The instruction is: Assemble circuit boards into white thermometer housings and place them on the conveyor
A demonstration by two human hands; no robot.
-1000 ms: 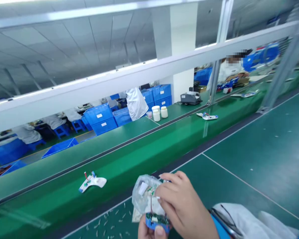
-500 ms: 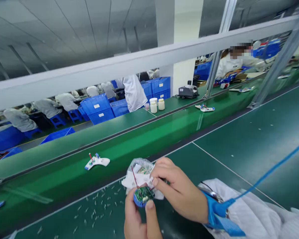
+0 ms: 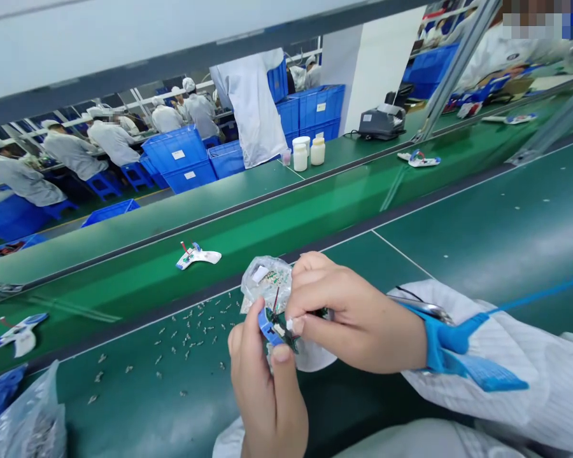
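My left hand holds a small green circuit board with a blue plastic rim between thumb and fingers, tilted on its side. A thin red wire sticks up from the board. My right hand is closed in a pinch at the board's right edge; a small white bit shows at the fingertips, too small to name. Below it is a white rounded piece, partly hidden by the hands. Right behind the hands lies a clear plastic bag of tiny parts.
Small metal pieces lie scattered on the green bench. A plastic bag is at lower left. White-and-blue units rest on the green conveyor. White jars stand beyond. A blue wrist-strap cord runs right.
The view has tipped downward, bringing the lower-left bag into sight. The board in my left hand has turned from face-up to its side. My right hand remains pinched beside it.
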